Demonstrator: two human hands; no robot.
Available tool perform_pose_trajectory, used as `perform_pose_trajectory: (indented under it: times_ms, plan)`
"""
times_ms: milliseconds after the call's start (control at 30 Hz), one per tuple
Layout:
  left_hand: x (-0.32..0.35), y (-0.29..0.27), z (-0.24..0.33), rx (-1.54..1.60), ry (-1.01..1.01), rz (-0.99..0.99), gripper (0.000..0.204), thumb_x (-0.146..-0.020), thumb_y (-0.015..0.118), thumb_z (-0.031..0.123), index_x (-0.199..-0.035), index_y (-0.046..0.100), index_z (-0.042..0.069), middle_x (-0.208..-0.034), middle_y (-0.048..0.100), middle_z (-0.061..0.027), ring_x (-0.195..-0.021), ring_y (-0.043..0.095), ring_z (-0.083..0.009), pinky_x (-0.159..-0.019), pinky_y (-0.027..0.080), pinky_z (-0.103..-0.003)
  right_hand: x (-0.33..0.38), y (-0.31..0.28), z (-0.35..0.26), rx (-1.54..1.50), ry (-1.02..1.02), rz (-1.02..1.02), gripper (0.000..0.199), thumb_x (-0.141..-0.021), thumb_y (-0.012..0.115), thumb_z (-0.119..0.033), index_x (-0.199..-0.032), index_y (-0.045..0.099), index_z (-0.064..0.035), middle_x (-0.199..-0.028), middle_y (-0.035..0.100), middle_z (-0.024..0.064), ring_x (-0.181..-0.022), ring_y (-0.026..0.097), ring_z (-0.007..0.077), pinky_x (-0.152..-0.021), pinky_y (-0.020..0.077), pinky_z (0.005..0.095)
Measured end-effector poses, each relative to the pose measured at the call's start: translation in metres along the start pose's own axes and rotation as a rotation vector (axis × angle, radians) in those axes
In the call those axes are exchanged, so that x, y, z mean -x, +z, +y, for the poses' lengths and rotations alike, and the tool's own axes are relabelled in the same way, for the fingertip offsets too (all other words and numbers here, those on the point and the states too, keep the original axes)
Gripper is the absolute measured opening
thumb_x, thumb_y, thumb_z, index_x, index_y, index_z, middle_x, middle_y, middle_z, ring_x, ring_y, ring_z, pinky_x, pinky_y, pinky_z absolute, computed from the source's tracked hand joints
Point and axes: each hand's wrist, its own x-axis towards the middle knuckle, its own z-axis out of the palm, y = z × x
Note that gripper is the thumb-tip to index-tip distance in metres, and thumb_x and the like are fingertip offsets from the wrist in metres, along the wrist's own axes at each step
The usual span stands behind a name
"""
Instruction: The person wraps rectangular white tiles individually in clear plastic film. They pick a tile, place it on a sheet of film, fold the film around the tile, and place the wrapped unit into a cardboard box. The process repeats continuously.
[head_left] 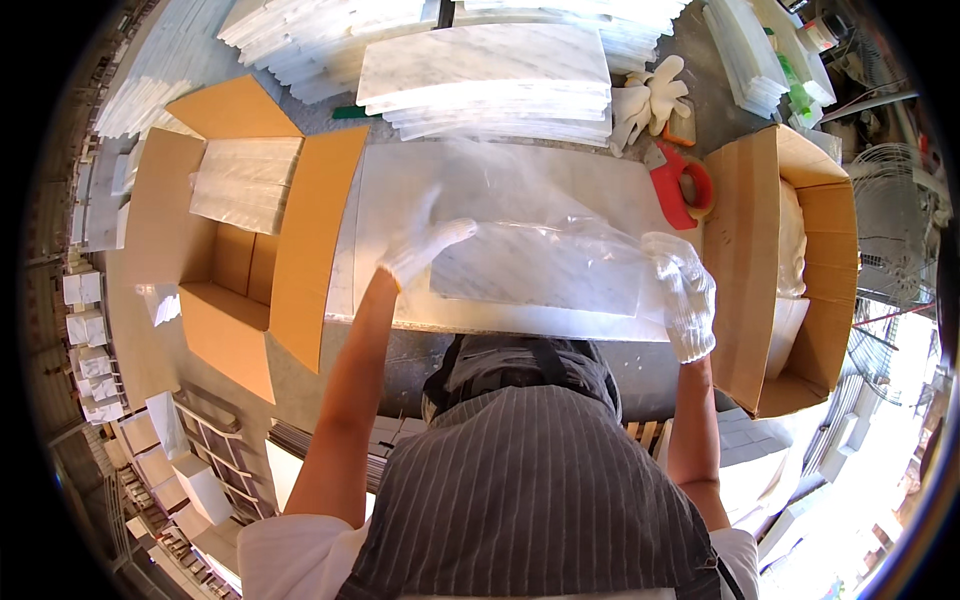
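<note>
A thin sheet of clear plastic film (575,232) stretches between my two hands, its far part smeared by motion. My left hand (428,248), in a white knit glove, pinches the film's left end, its thumb blurred. On the right, my gloved right hand (683,295) has its fingers curled round the film's other end. Under the film lies a flat grey-white marble tile (540,275), resting on a larger pale slab (400,195) that covers the worktop in front of me.
An open cardboard box (315,240) at left holds wrapped tiles (247,180). Another box (738,280) stands at right. Beyond the slab are a marble tile stack (485,75), spare white gloves (655,95) and a red tape dispenser (675,190).
</note>
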Motion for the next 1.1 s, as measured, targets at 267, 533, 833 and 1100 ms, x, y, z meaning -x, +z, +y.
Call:
perform_pose_trajectory:
  times_ms: [267,533,833,1100]
  plan:
    - [-0.015,-0.015,0.006,0.366,-0.052,-0.278,0.038,-0.089,0.073,0.020,-0.122,0.066,0.002,-0.136,0.058,-0.0141,-0.117,0.059,-0.0175,-0.099,0.049,-0.031,0.036,-0.019,0.014,0.092,0.044,-0.062,0.026,-0.096,0.061,-0.023,-0.093,0.074,-0.0011,-0.116,0.070,0.0130,-0.097,0.068,0.0258,-0.088,0.0522,0.0350]
    - [0.043,-0.008,-0.026,0.158,0.277,-0.019,0.018,-0.088,0.067,-0.005,-0.102,0.068,0.005,-0.142,0.051,-0.0129,-0.120,0.058,-0.0196,-0.095,0.053,-0.034,0.115,0.005,0.034,0.319,0.067,-0.071,0.031,-0.075,0.079,-0.001,-0.105,0.076,-0.0076,-0.118,0.061,0.0110,-0.111,0.059,0.0244,-0.095,0.0476,0.0339]
    - [0.075,0.009,-0.039,0.038,0.146,0.181,0.032,-0.092,0.069,0.021,-0.119,0.060,0.004,-0.131,0.057,-0.0155,-0.117,0.058,-0.0238,-0.092,0.052,-0.034,0.131,0.031,0.069,0.232,0.266,-0.098,0.019,-0.086,0.074,-0.016,-0.105,0.077,-0.0103,-0.109,0.057,0.0098,-0.103,0.057,0.0234,-0.092,0.0476,0.0337]
    - [0.100,0.030,-0.042,0.339,-0.407,0.225,0.059,-0.096,0.065,0.041,-0.133,0.051,-0.004,-0.124,0.059,-0.0155,-0.106,0.060,-0.0195,-0.087,0.051,-0.032,0.130,0.020,0.052,-0.036,0.432,-0.108,0.020,-0.090,0.068,-0.014,-0.106,0.075,-0.0040,-0.108,0.062,0.0085,-0.105,0.057,0.0196,-0.093,0.0469,0.0309]
